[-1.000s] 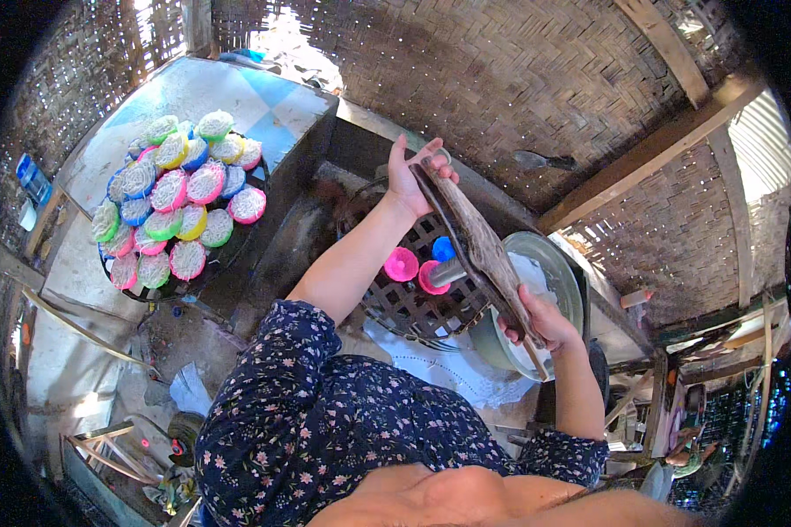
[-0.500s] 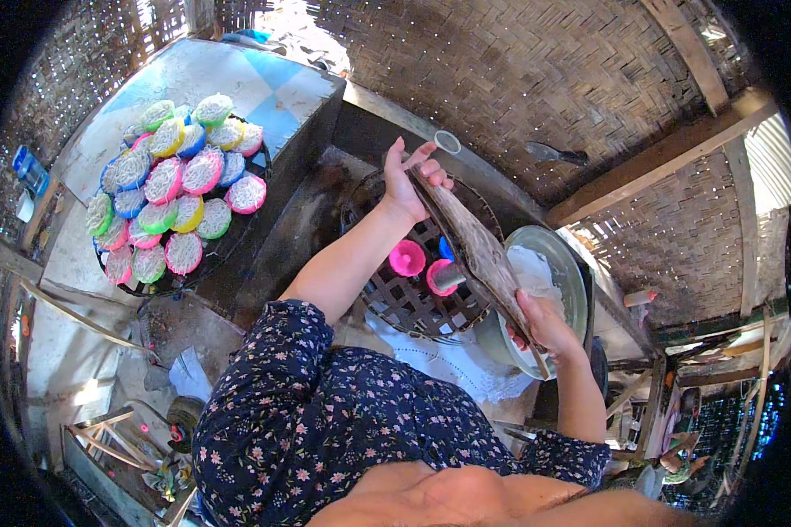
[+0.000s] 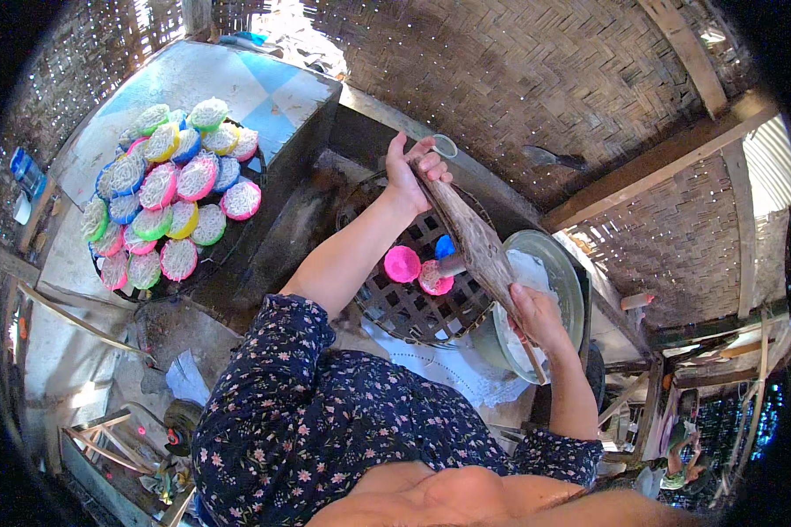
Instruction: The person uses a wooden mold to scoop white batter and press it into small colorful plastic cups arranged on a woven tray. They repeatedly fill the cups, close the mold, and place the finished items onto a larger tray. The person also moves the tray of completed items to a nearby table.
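Grey-brown, long weathered-wood press (image 3: 483, 250): go steady

Left hand (image 3: 413, 176) is curled round its upper end, right hand (image 3: 540, 318) is gripping the lower end. I'd squeeze evenly, with the stubby grey metal cylinder (image 3: 453, 266) centred over the round pink plastic cup (image 3: 439, 288) so nothing spills. Press is mid-frame, long axis slanting upper left to lower right, cylinder jutting left toward the cup.

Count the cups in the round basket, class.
3: a pink cup on the left, another pink cup by the metal tube, and a blue cup beyond it. The wooden tool may hide more.
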`<action>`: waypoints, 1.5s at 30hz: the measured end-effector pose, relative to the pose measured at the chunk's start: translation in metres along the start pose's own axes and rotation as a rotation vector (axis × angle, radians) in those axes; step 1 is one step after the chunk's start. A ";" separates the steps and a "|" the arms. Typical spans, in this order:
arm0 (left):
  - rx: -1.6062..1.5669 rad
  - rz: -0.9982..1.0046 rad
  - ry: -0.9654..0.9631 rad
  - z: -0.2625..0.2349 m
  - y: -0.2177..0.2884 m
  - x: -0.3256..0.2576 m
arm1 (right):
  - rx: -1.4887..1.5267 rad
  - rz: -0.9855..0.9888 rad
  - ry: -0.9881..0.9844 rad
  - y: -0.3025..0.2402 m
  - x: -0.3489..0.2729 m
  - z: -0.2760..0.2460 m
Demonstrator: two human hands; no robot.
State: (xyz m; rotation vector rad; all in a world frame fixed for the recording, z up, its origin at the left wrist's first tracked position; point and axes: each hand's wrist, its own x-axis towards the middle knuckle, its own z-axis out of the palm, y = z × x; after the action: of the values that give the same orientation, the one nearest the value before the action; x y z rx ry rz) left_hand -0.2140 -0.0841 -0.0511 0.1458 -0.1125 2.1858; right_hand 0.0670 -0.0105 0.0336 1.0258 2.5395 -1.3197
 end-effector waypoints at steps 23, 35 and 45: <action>0.636 -0.444 -0.013 0.012 -0.025 -0.021 | 0.168 -0.106 0.086 0.016 -0.039 -0.010; 1.375 -0.641 -0.064 -0.020 -0.048 -0.056 | 0.185 -0.195 0.217 0.031 -0.041 0.000; 2.317 -0.153 -0.226 -0.025 -0.034 -0.092 | 0.418 -0.198 0.349 0.044 -0.046 0.001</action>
State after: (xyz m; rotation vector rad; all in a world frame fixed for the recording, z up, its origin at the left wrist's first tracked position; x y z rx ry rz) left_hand -0.1346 -0.1350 -0.0882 1.4787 2.1374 1.0137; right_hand 0.1288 -0.0174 0.0204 1.1868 2.7340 -1.9440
